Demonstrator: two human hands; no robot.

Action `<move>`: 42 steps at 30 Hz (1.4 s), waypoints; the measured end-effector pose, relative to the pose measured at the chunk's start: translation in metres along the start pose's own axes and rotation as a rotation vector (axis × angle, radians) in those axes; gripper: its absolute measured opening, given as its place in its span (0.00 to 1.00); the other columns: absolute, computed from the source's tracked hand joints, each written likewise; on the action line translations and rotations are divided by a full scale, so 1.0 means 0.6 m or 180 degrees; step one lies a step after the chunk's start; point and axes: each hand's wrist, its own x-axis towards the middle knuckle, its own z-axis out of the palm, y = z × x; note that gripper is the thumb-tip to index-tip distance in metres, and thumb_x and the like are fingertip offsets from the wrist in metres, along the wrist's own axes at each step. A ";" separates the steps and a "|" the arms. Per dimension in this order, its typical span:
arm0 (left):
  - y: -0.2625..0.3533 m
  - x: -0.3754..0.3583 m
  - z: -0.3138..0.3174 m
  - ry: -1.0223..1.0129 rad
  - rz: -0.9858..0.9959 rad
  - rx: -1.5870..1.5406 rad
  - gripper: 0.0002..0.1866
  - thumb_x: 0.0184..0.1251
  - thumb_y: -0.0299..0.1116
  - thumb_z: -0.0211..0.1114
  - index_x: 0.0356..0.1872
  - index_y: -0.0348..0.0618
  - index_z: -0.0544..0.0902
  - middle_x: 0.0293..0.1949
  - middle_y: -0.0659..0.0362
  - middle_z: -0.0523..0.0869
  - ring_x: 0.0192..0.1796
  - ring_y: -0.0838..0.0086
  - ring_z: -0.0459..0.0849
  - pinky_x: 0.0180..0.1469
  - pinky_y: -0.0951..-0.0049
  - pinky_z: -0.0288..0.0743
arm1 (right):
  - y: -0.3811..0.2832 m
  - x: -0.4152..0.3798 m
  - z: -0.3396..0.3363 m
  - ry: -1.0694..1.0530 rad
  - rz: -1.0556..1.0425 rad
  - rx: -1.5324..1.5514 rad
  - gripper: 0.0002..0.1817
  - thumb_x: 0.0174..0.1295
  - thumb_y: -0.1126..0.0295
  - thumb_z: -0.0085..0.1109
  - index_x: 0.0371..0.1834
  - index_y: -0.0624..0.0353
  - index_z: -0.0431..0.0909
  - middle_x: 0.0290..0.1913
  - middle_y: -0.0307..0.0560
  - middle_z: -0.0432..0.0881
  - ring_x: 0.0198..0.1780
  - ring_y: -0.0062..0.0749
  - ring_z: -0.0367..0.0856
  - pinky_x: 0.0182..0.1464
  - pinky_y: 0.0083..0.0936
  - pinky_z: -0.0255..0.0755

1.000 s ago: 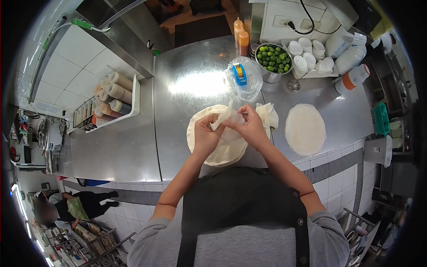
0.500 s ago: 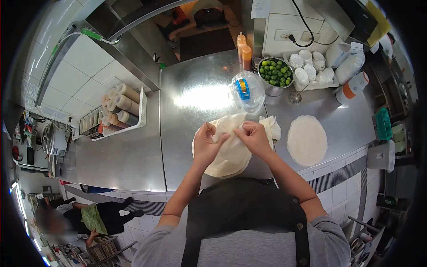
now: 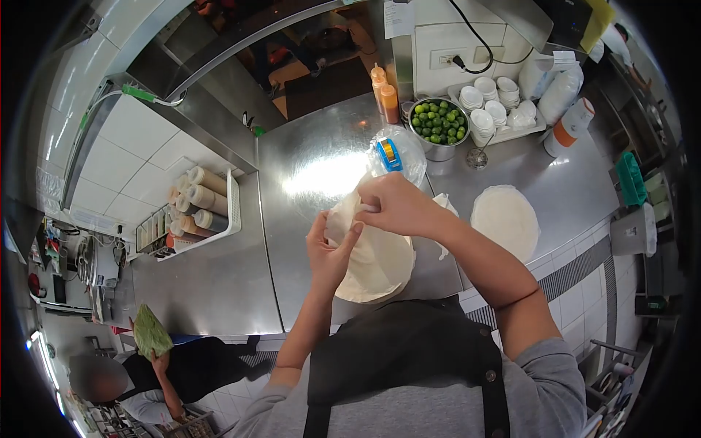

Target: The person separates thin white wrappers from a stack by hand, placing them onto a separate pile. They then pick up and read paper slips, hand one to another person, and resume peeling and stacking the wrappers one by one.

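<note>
A stack of thin, pale flour tortillas lies on the steel counter in front of me. My left hand is closed, thumb and fingers pinching the lifted edge of the top tortilla at the stack's left side. Close beside it, my right hand pinches the same raised edge from above, palm turned down. The fingertips nearly meet there, and the right hand partly covers the fold. A crumpled whitish piece shows just right of the stack. Farther right, a single round tortilla lies flat.
Behind the stack, a blue tape dispenser rests on clear plastic. A bowl of limes, sauce bottles and a tray of white cups stand farther back. A bottle rack is at left. A person holds green leaves.
My right hand has moved left and up across the stack, toward my left hand, with the tortilla edge. The other person has come closer to the counter, raising the green leaves.
</note>
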 end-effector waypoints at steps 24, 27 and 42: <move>-0.025 -0.007 -0.007 -0.0451 -0.0482 0.0301 0.12 0.58 0.23 0.73 0.38 0.41 0.77 0.34 0.61 0.84 0.40 0.79 0.83 0.43 0.74 0.78 | 0.099 -0.085 0.091 -0.0388 0.1434 0.2315 0.17 0.63 0.61 0.70 0.22 0.61 0.84 0.22 0.29 0.77 0.25 0.11 0.67 0.26 0.20 0.61; -0.057 -0.002 -0.014 -0.0025 -0.0200 0.0598 0.13 0.57 0.21 0.73 0.41 0.39 0.79 0.35 0.61 0.86 0.39 0.80 0.84 0.41 0.75 0.80 | 0.112 -0.094 0.109 -0.0093 0.1553 0.2013 0.18 0.63 0.63 0.69 0.18 0.62 0.80 0.21 0.31 0.76 0.24 0.11 0.66 0.24 0.22 0.59; -0.014 0.002 0.005 -0.0423 0.0572 0.1110 0.10 0.58 0.29 0.75 0.37 0.34 0.86 0.29 0.54 0.85 0.32 0.67 0.84 0.36 0.70 0.75 | 0.044 -0.070 0.095 0.1201 0.0928 0.1653 0.16 0.58 0.62 0.74 0.32 0.65 0.80 0.28 0.38 0.80 0.29 0.18 0.76 0.31 0.18 0.69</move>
